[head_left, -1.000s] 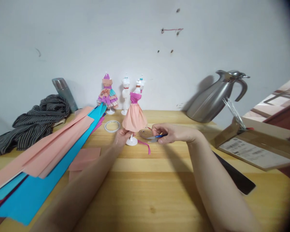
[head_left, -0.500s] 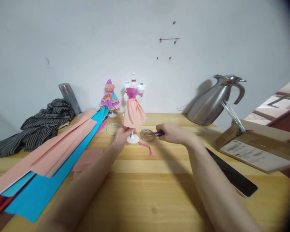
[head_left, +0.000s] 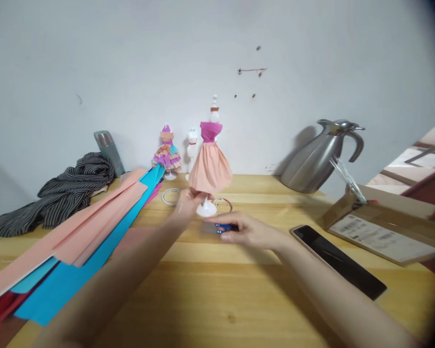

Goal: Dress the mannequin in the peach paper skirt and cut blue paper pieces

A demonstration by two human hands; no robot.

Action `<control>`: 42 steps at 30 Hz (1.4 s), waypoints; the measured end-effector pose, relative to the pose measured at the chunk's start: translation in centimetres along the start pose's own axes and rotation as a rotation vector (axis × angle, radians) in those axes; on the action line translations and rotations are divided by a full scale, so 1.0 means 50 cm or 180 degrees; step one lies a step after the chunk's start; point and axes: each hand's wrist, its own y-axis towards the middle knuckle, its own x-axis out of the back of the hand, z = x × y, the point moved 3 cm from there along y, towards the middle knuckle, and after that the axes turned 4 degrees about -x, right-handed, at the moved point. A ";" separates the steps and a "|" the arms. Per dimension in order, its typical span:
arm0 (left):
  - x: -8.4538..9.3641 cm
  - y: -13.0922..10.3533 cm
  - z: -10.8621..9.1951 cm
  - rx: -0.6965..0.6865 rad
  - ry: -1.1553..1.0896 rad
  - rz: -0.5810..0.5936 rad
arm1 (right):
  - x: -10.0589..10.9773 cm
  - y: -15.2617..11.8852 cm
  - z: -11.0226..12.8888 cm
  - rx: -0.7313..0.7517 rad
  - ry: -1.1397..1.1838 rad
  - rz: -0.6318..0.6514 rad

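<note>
On a clock face centred on the view, one pale wall [head_left: 148, 58] fills the upper half, and one wooden tabletop [head_left: 210, 295] spreads towards 6 o'clock. Next in size comes one stack of paper strips [head_left: 94, 217] at 8, peach and blue with some red; its layers overlap too much to count. One striped cloth [head_left: 78, 186] lies bunched at 9. Just past 3 is one cardboard box [head_left: 387, 205], with a bundle of clear sticks [head_left: 348, 180] leaning out of it, their number too fine to tell. One steel jug [head_left: 308, 164] stands just short of 3, and one phone [head_left: 339, 261] lies at 4. Close to the centre is one dress form [head_left: 210, 164], in a magenta bodice and a gathered peach skirt. The person's two hands are near it: the left hand [head_left: 189, 203], towards 8, is closed round its stem below the skirt, and the right hand [head_left: 244, 229], at 5, is closed on one pair of blue-handled scissors [head_left: 224, 226], whose blades are blurred. One flask [head_left: 110, 152] leans just past 9. Two smaller forms show between 9 and 11, one tiered form [head_left: 166, 152] and one white form [head_left: 192, 137]. Of two rings, the white ring [head_left: 163, 196] lies past 8, the clear ring [head_left: 230, 204] between 5 and 6. Smallest are five dark spots [head_left: 253, 95] on the wall at 1.
</note>
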 end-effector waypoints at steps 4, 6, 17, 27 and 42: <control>0.002 -0.057 0.013 0.0366 0.0015 0.0261 | -0.027 -0.020 -0.014 -0.0057 0.0415 0.0061; 0.007 -0.080 0.024 0.0475 -0.0106 0.0324 | -0.034 -0.025 -0.014 -0.0099 0.0654 0.0040; 0.039 -0.127 0.105 0.0565 -0.0247 0.0152 | -0.024 -0.047 0.020 -0.0295 0.0293 -0.0428; 0.018 -0.143 0.102 0.0707 -0.0408 0.0198 | -0.012 -0.052 0.008 -0.0535 0.0019 -0.0813; 0.006 -0.153 0.113 0.0756 -0.0505 0.0261 | -0.009 -0.045 0.009 -0.0524 -0.0076 -0.0840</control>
